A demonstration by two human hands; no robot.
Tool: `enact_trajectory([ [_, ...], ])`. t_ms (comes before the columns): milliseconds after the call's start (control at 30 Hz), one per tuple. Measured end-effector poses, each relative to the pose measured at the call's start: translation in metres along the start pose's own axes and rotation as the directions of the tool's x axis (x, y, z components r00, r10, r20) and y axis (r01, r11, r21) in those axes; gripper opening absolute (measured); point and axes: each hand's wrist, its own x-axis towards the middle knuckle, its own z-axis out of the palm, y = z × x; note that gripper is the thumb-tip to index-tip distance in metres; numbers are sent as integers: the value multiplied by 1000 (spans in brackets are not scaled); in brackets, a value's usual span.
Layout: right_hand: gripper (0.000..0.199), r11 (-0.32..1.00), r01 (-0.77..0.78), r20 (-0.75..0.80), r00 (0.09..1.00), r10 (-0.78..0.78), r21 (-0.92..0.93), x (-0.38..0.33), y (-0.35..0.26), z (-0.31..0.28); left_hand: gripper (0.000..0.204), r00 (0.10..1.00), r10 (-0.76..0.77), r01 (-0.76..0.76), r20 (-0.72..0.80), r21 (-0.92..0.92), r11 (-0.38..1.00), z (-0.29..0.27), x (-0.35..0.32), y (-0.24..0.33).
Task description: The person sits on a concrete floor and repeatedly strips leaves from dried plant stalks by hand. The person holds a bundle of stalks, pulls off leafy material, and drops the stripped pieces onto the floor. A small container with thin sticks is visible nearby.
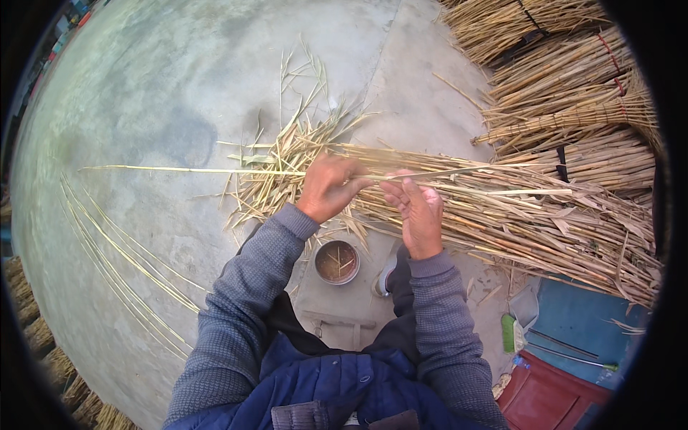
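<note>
My left hand (328, 188) and my right hand (414, 209) both grip one long thin reed stalk (186, 170) that runs level across the view, its bare end pointing far left. Under my hands lies a loose heap of dry reeds (516, 222) with leafy husks, stretching to the right over the concrete floor (158, 93). My right hand's fingers pinch the stalk where its leaf sheath sits. Both forearms wear grey knit sleeves.
A small round tin (337, 261) sits on the floor below my hands, next to my shoe (384, 278). Several stripped stalks (122, 265) lie fanned out at left. Tied reed bundles (573, 79) are stacked top right. A blue mat (580, 319) and a red board (548, 398) lie bottom right.
</note>
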Motion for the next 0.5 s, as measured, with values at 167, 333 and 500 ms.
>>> enact_trajectory([
  [167,30,998,-62,-70,996,61,-15,1,3,-3,14,973,-208,164,-102,-334,928,-11,2,-8],
  [333,27,997,-30,-140,990,21,-68,9,3,-20,13,784,-585,344,-207,-640,687,-68,13,-43],
  [500,26,998,4,-113,993,-11,-63,9,0,-26,26,818,-456,473,-350,-40,880,-97,3,-83],
])
